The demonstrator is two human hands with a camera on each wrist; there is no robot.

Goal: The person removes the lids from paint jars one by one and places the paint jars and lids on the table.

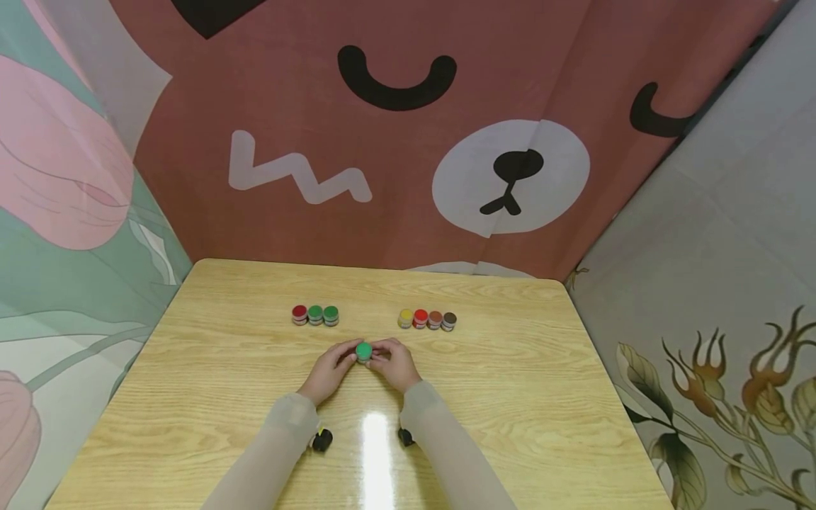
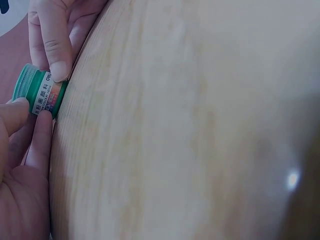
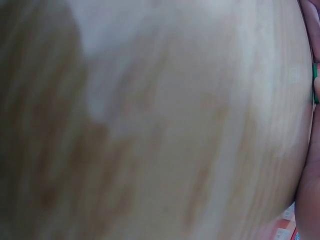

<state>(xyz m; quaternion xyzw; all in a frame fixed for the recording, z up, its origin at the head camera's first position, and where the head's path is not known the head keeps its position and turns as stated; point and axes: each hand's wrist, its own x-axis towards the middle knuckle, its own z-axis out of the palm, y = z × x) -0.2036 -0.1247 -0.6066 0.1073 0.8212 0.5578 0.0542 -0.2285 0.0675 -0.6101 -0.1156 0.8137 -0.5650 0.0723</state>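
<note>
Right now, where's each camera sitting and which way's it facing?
Head: on the head, facing forward and down at the table; both hands and sleeves show.
Left wrist: on that wrist, facing across the table; parts of both hands show at left.
Right wrist: on that wrist, mostly facing table; partial hands at the right edge.
Head and left wrist share the green jar.

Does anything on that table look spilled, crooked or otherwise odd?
Nothing stands out. The row of three jars and the row of four jars look tidy and upright, as does the green-lidded jar in front. The white streak on the table looks like reflected light, not a spill.
</note>
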